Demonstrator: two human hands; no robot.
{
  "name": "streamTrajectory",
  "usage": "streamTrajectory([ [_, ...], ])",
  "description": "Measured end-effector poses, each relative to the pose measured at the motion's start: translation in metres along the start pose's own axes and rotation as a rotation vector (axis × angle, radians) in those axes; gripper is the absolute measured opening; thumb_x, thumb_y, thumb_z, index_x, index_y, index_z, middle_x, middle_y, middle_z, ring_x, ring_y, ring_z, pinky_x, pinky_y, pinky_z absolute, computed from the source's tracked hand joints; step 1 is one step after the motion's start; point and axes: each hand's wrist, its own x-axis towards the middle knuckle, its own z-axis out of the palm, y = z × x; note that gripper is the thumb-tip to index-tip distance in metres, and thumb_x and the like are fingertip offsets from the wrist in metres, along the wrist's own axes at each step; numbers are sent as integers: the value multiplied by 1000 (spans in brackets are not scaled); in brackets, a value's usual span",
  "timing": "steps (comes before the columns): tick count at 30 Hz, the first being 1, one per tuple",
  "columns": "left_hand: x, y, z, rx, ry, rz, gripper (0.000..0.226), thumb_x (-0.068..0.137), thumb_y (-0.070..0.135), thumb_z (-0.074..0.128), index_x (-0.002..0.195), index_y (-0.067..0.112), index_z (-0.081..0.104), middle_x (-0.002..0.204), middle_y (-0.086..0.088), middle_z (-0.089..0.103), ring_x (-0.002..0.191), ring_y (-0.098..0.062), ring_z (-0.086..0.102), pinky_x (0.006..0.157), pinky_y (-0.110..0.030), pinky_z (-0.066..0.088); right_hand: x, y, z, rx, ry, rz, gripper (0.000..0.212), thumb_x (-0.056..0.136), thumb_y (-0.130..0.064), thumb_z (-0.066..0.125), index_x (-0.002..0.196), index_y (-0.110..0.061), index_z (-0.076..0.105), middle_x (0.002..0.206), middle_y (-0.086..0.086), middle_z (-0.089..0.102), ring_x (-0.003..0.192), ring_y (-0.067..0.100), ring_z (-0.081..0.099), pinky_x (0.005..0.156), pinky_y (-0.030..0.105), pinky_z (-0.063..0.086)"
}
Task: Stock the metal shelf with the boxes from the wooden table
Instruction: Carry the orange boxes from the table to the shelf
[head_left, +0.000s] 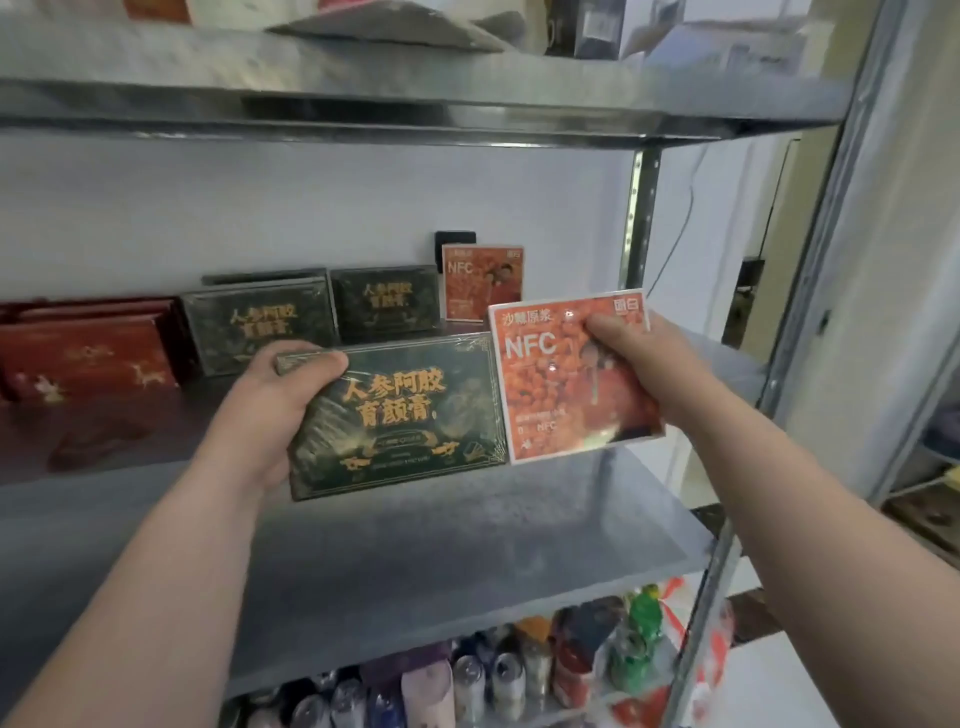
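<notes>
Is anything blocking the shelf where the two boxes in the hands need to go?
Nothing visible does. The shelf under the held green box and orange box is bare; stocked boxes stand farther back.

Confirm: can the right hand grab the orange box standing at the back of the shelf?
Probably not: the right hand already grips another orange box. The shelf before the rear orange box looks free, though.

Two orange boxes (574, 374) (483, 283), two hands (270, 410) (657, 364)

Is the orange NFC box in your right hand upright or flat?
Upright, slightly tilted: the orange NFC box shows its printed front, right hand gripping its side. Whether it touches the metal shelf, cannot tell.
</notes>
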Motion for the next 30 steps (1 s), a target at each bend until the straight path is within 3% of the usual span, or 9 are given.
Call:
streamTrajectory([
  [3, 21, 2, 19, 20, 52, 24, 24, 87, 14, 73, 105, 19, 58, 80, -8, 67, 56, -14, 69, 50, -27, 55, 43, 2, -7, -14, -19, -28, 28, 86, -31, 77, 108, -15, 69, 92, 4, 79, 83, 21, 77, 73, 34, 62],
  [7, 41, 1, 39, 39, 80, 56, 35, 73, 18, 77, 103, 25, 60, 81, -10, 68, 63, -21, 70, 60, -35, 56, 90, 8, -15, -6, -73, -24, 45, 80, -42, 80, 114, -15, 69, 96, 6, 79, 88, 28, 77, 80, 47, 62],
  [9, 50, -1, 48, 69, 100, 79, 32, 81, 13, 74, 106, 25, 59, 85, -12, 68, 65, -22, 70, 61, -34, 55, 108, 11, -18, -74, -109, -44, 50, 75, -54, 78, 111, -21, 69, 96, 3, 79, 86, 27, 77, 84, 49, 60],
  [13, 77, -8, 60, 189, 147, 104, 34, 81, 17, 73, 105, 36, 60, 110, -14, 62, 79, -26, 72, 65, -38, 58, 141, 27, -21, -35, -109, -84, 45, 80, -49, 80, 112, -19, 69, 101, 5, 78, 91, 28, 76, 90, 53, 58],
  [16, 106, -13, 67, 334, 105, 165, 35, 80, 29, 79, 106, 42, 59, 115, -4, 62, 95, -22, 66, 79, -34, 53, 165, 39, -13, -101, 39, -90, 49, 77, -48, 83, 115, -23, 63, 103, -2, 77, 90, 18, 75, 89, 44, 59],
  [20, 148, -23, 78, 535, 87, 240, 35, 90, 26, 72, 120, 31, 54, 109, 13, 53, 88, 5, 50, 67, -19, 39, 192, 52, -5, -148, 142, -67, 63, 76, -51, 82, 125, -26, 51, 108, -7, 71, 92, 17, 72, 88, 41, 59],
  [24, 183, -30, 79, 716, 83, 253, 35, 92, 28, 69, 122, 34, 53, 110, 11, 57, 83, -4, 58, 65, -22, 42, 212, 55, -2, -210, 134, -106, 66, 80, -46, 82, 130, -25, 45, 97, -16, 67, 83, 3, 66, 68, 20, 50],
  [26, 198, -32, 79, 820, 75, 251, 36, 93, 27, 67, 126, 29, 53, 118, 8, 55, 91, -10, 58, 77, -27, 44, 221, 59, -3, -243, 116, -128, 63, 82, -45, 80, 129, -28, 43, 90, -21, 64, 75, -5, 61, 62, 15, 45],
  [30, 213, -36, 89, 1220, 87, 402, 41, 89, 30, 66, 127, 20, 54, 128, -3, 51, 120, -23, 49, 100, -34, 38, 243, 69, -7, -251, 37, -129, 57, 81, -47, 80, 122, -33, 43, 93, -21, 66, 76, -6, 64, 72, 20, 54],
])
